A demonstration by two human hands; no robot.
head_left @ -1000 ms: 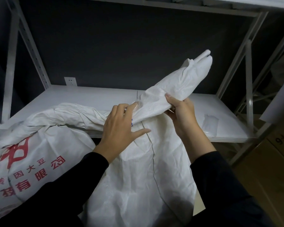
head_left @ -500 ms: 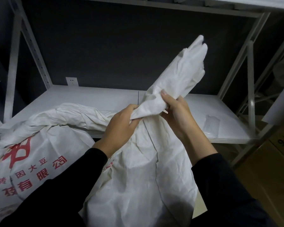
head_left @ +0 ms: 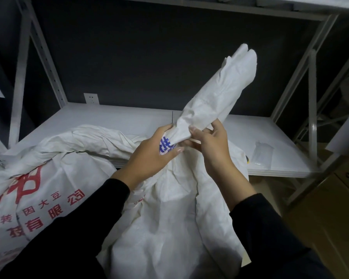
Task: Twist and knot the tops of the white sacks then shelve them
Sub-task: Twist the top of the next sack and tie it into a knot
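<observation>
Fingers point(head_left: 166, 128) of the left hand point(head_left: 149, 156) curl round the gathered neck of the white woven plastic sack point(head_left: 169, 218); the right hand point(head_left: 212, 146) pinches that neck from the other side. Its bunched top point(head_left: 220, 93) slants up over the white metal shelf board point(head_left: 119, 117). For a tight twist, best anchor with the left and turn the right close beside it.

The light is dim and cool, falling softly from above. The white shelf board point(head_left: 117, 121) and the raised sack top point(head_left: 226, 85) are brightest. The back wall point(head_left: 149, 57) and black sleeves point(head_left: 69, 238) sink into near-featureless dark. Corners darken, the shelf posts point(head_left: 310, 97) bow from the wide lens, and the cardboard box point(head_left: 330, 218) looks soft.
</observation>
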